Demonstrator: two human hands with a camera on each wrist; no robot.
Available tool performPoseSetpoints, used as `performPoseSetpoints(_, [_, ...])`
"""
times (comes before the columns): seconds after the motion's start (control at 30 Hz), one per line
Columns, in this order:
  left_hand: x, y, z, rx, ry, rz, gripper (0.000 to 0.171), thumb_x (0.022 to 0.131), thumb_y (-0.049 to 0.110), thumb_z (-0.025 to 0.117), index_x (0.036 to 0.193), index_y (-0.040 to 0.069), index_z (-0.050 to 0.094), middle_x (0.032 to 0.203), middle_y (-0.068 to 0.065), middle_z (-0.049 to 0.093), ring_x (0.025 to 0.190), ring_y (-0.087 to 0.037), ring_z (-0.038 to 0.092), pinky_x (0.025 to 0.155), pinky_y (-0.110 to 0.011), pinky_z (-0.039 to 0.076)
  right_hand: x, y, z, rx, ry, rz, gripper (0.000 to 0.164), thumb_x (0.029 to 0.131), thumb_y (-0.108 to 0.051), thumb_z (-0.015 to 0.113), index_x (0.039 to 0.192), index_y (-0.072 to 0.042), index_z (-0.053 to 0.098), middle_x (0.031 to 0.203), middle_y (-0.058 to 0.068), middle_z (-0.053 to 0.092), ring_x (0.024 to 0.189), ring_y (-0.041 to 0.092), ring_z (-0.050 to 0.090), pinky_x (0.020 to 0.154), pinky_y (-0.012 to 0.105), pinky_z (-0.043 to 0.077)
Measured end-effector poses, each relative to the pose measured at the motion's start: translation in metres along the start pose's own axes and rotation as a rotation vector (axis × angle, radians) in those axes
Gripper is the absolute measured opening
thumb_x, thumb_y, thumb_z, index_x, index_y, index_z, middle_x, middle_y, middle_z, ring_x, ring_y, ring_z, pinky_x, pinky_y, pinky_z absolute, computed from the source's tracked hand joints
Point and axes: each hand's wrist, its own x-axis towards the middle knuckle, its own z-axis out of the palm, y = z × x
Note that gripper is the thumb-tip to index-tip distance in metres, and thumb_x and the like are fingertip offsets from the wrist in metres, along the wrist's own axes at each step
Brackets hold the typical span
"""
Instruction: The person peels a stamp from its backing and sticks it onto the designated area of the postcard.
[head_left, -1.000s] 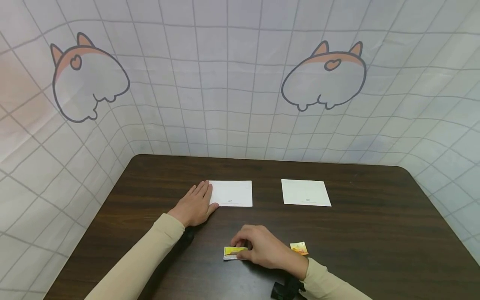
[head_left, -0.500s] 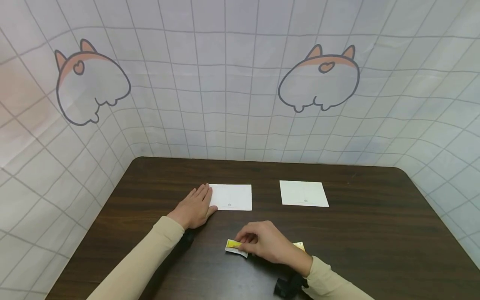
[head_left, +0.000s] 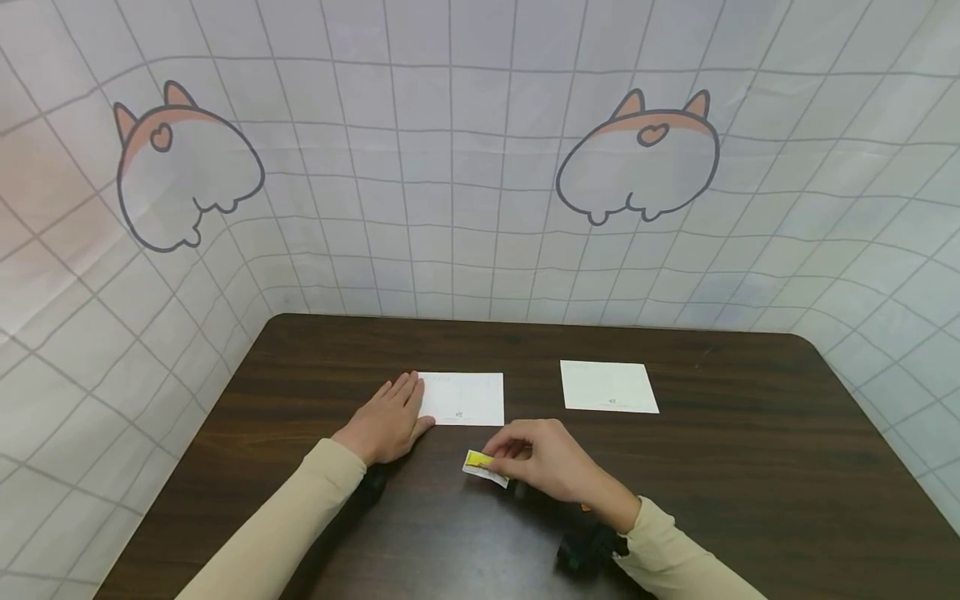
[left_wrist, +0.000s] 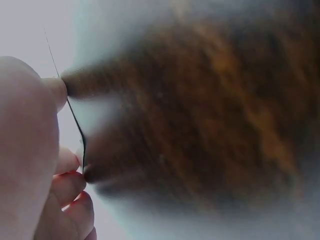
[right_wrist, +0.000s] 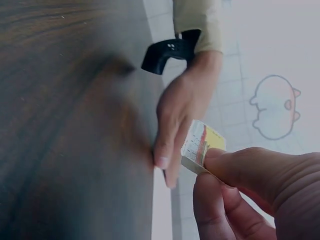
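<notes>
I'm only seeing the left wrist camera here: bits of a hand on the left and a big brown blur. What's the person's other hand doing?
Observer: The right hand is pinching a small yellow-and-white item between thumb and fingers.
Visitor: Oh, neat! And the hand I've got, where is it?
Observer: The head view shows the left hand lying flat, covering the left edge of a white card.
Visitor: Is that the only card?
Observer: No, a second white card lies farther right on the dark table, with a gap between the two.
</notes>
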Motion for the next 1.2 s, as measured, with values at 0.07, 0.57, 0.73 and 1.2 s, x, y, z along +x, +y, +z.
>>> performPoseSetpoints(0.07, [-0.001, 0.000, 0.000, 0.001, 0.001, 0.000, 0.069, 0.111, 0.035, 0.045, 0.158, -0.011, 0.028, 0.169, -0.029, 0.025, 0.160, -0.042, 0.024, 0.131, -0.056, 0.022, 0.001, 0.000, -0.003, -0.007, 0.006, 0.009, 0.008, 0.090, -0.016, 0.080, 0.098, -0.018, 0.080, 0.088, -0.003, 0.075, 0.075, -0.002, 0.063, 0.068, 0.019, 0.057])
performPoseSetpoints(0.57, [-0.006, 0.001, 0.003, 0.006, 0.032, 0.012, 0.067, 0.110, 0.034, 0.047, 0.157, -0.012, 0.031, 0.167, -0.030, 0.028, 0.158, -0.043, 0.027, 0.130, -0.057, 0.025, 0.008, -0.003, -0.029, 0.010, 0.064, 0.045, 0.011, 0.093, -0.019, 0.078, 0.103, -0.022, 0.081, 0.099, -0.003, 0.079, 0.080, 0.001, 0.068, 0.074, 0.021, 0.059])
performPoseSetpoints(0.73, [-0.007, 0.001, 0.003, 0.005, 0.033, 0.013, 0.067, 0.110, 0.034, 0.047, 0.157, -0.011, 0.030, 0.168, -0.030, 0.028, 0.159, -0.043, 0.027, 0.130, -0.057, 0.025, 0.010, -0.003, -0.033, 0.023, 0.078, 0.046, 0.013, 0.093, -0.020, 0.078, 0.105, -0.022, 0.082, 0.098, -0.003, 0.079, 0.078, 0.002, 0.068, 0.072, 0.021, 0.058])
performPoseSetpoints(1.2, [-0.008, -0.002, -0.002, 0.028, 0.212, 0.139, 0.066, 0.110, 0.035, 0.047, 0.159, -0.007, 0.030, 0.168, -0.025, 0.031, 0.159, -0.039, 0.029, 0.129, -0.054, 0.028, 0.018, -0.005, -0.046, 0.094, 0.134, 0.083, 0.013, 0.089, -0.019, 0.082, 0.102, -0.019, 0.083, 0.097, 0.003, 0.080, 0.075, 0.010, 0.069, 0.066, 0.022, 0.056])
